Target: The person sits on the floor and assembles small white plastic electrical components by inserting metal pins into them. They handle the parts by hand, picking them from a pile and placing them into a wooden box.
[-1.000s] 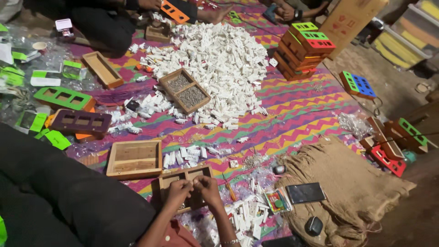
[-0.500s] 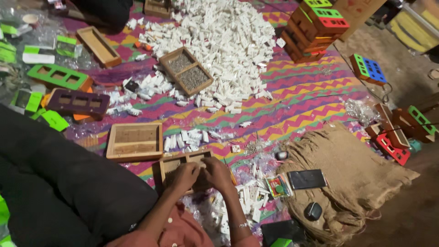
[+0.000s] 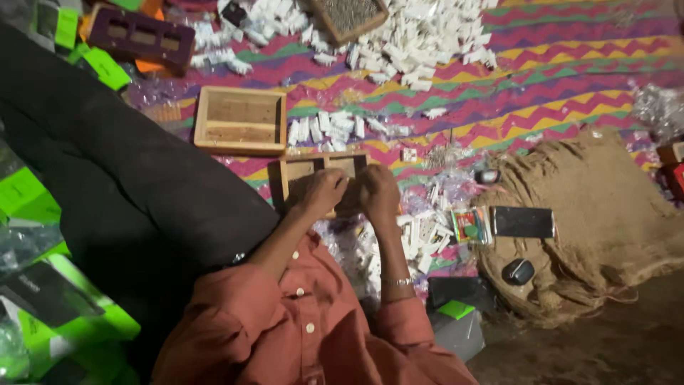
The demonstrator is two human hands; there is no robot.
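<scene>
My left hand (image 3: 322, 191) and my right hand (image 3: 377, 191) rest close together on a small wooden tray (image 3: 299, 170) with two compartments, lying on a zigzag-striped mat. The fingers of both hands are curled over the tray's near part and hide what is under them. I cannot tell whether they pinch a small white piece. Loose white pieces (image 3: 326, 128) lie just beyond the tray, and more white pieces (image 3: 420, 235) lie to the right of my right wrist.
A second wooden tray (image 3: 239, 120) sits to the upper left. A big heap of white pieces (image 3: 427, 36) fills the top. A burlap sack (image 3: 598, 214) with a phone (image 3: 523, 222) lies right. Black cloth (image 3: 121, 178) covers the left, with green boxes (image 3: 28, 199) beside it.
The camera has tilted down and closer, so the tray and my hands sit higher in view. My hands stay together on the tray.
</scene>
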